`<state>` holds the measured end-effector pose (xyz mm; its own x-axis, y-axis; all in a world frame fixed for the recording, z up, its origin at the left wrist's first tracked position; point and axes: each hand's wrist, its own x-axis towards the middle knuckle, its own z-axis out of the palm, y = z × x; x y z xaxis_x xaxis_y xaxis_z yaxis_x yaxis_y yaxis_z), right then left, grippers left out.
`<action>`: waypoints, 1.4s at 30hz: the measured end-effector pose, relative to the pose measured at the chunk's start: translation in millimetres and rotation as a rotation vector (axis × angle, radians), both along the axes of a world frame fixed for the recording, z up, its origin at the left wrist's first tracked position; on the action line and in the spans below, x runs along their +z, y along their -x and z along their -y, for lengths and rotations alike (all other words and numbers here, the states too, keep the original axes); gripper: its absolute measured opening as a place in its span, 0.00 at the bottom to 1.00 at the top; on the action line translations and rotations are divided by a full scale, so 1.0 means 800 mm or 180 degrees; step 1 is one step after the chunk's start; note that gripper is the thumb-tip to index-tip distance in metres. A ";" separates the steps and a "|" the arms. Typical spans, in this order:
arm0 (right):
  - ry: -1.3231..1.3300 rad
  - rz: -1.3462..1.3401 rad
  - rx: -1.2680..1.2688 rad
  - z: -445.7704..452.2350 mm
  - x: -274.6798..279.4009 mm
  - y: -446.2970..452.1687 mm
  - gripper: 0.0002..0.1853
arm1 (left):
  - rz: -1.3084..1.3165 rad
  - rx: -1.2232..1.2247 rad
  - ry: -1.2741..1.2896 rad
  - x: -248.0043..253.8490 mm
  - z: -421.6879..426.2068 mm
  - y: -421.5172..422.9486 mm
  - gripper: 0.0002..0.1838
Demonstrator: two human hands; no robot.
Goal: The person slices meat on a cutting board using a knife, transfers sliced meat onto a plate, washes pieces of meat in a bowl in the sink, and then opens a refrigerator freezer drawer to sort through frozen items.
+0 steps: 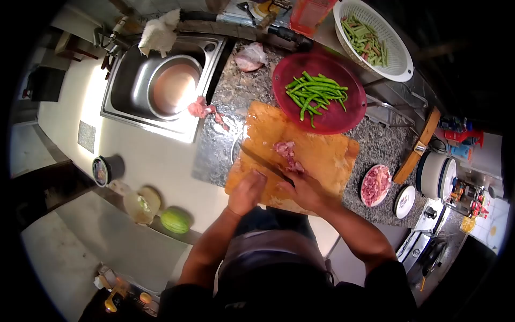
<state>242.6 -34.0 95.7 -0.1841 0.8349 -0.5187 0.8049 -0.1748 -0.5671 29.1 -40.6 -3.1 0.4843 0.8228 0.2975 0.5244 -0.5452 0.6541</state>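
An orange cutting board (332, 161) lies on the speckled counter in front of me. My right hand (303, 189) is closed round the handle of a dark-bladed knife (262, 162), whose blade points up and left across the board. Beside the blade sits a small pile of raw meat (288, 153). My left hand (248, 190) is closed at the board's lower left; what it holds, if anything, is hidden. Touching the board's top edge is a red plate (281, 88) with green chillies (317, 92).
At the left, a sink (126, 70) holds a metal bowl (173, 86). Meat scraps (203, 109) lie near its edge. Chopped meat (375, 185) fills a small plate at right, beside a white dish (405, 202). A white colander (399, 51) stands at the upper right.
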 end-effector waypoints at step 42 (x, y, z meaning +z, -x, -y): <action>0.0397 0.0164 -0.0032 0.077 0.017 0.015 0.27 | -0.0132 -0.0290 0.0022 -0.012 0.004 0.016 0.14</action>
